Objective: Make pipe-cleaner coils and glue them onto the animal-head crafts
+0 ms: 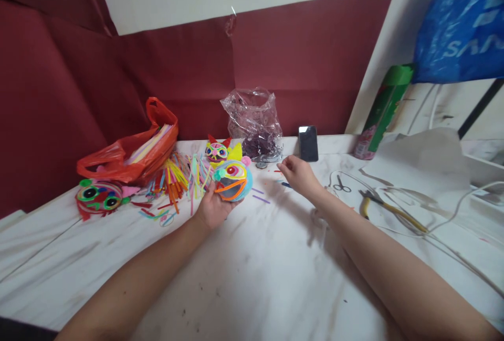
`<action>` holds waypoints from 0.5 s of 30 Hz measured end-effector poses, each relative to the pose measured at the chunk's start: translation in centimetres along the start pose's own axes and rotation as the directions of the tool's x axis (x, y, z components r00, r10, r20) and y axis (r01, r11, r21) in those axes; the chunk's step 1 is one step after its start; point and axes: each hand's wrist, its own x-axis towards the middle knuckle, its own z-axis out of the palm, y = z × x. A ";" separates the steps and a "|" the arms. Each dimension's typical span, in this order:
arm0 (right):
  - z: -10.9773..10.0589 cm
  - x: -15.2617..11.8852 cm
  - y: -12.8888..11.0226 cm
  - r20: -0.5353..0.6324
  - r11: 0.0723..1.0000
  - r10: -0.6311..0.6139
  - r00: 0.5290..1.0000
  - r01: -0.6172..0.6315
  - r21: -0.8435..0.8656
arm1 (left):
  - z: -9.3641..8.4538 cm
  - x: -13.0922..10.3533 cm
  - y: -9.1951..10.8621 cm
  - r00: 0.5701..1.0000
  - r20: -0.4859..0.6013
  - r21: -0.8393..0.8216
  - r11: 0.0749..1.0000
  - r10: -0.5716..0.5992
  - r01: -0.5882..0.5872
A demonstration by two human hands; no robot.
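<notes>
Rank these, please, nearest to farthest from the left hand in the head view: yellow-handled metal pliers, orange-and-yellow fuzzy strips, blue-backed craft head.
1. Blue-backed craft head: held in the left hand.
2. Fuzzy strips: left of the hand.
3. Yellow-handled pliers: far to the right.

Left hand [212, 210] holding colourful craft head [237, 176], right hand [298, 173] near phone [308, 145]
</notes>
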 end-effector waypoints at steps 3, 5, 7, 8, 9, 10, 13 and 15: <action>0.7 -0.3 -0.5 0.104 0.973 0.028 0.994 -0.051 0.225 | -0.3 -0.1 -0.2 0.997 0.077 0.030 1.000 -0.012 0.010; 1.1 -0.6 -1.1 0.146 0.949 0.045 0.988 -0.088 0.303 | -0.4 -0.1 -0.4 0.992 0.122 0.058 0.998 -0.001 -0.007; 1.3 -0.9 -1.8 0.171 0.906 0.068 0.983 -0.133 0.403 | -0.5 -0.1 -0.6 0.989 0.148 0.092 0.995 0.010 -0.024; 1.4 -1.1 -2.3 0.185 0.869 0.078 0.980 -0.158 0.468 | -0.4 -0.1 -0.7 0.988 0.155 0.111 0.993 0.012 -0.029; 1.4 -1.3 -2.7 0.201 0.830 0.082 0.976 -0.178 0.528 | -0.4 0.0 -0.8 0.987 0.160 0.130 0.991 0.014 -0.036; 1.5 -1.5 -3.0 0.214 0.796 0.078 0.974 -0.190 0.575 | -0.3 0.0 -0.8 0.986 0.163 0.150 0.988 0.018 -0.043; 1.7 -1.9 -3.6 0.223 0.755 0.058 0.973 -0.189 0.627 | -0.1 0.1 -1.0 0.986 0.157 0.205 0.975 0.053 -0.085; 2.0 -2.0 -3.6 0.217 0.741 0.080 0.973 -0.203 0.639 | 0.1 0.2 -1.1 0.989 0.122 0.254 0.961 0.084 -0.113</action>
